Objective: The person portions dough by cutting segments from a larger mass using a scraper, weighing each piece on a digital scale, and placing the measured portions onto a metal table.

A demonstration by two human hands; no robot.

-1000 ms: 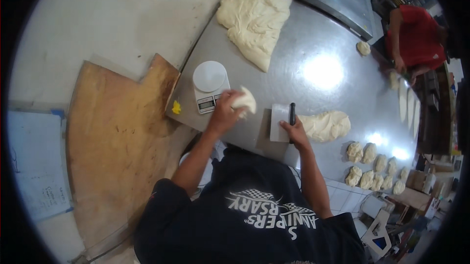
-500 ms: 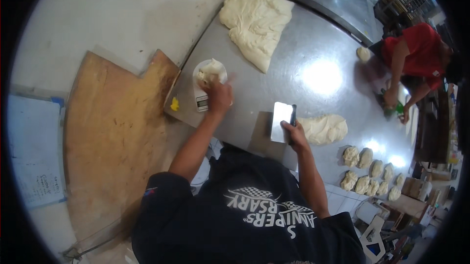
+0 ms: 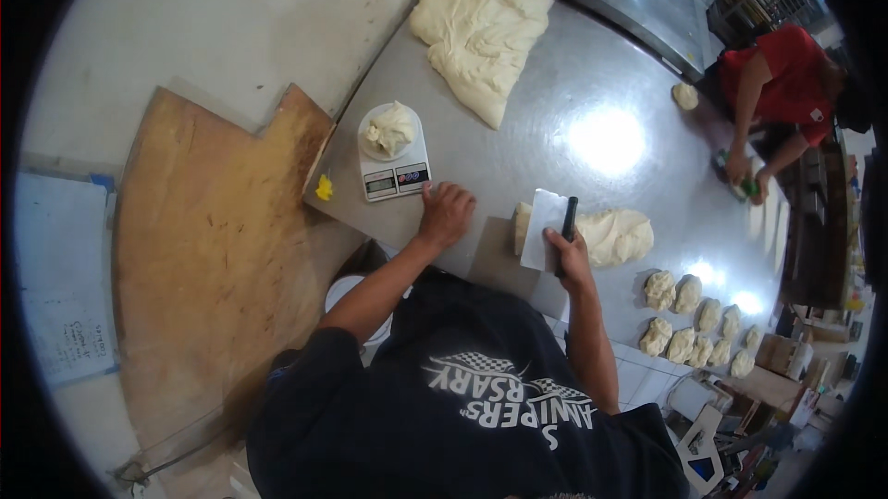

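Note:
My left hand (image 3: 449, 212) rests beside the lower corner of a white digital kitchen scale (image 3: 396, 182), its fingers loosely spread with nothing in them. On the scale's round plate sits a lump of dough (image 3: 391, 130). My right hand (image 3: 573, 258) grips the black handle of a bench scraper (image 3: 548, 233), whose metal blade stands over the left end of a long piece of dough (image 3: 618, 236). A bit of that dough shows left of the blade. Whether the blade touches the dough I cannot tell.
A big slab of dough (image 3: 481, 36) lies at the back of the steel table (image 3: 527, 152). Several dough portions (image 3: 687, 294) stand in two rows at right. Across the table, a person in a red shirt (image 3: 786, 78) works with something green. A wooden board (image 3: 222, 268) is at left.
My left hand has come off the dough on the scale and drawn back toward me, leaving the dough on the plate. The scraper in my right hand has shifted slightly right, over the long dough.

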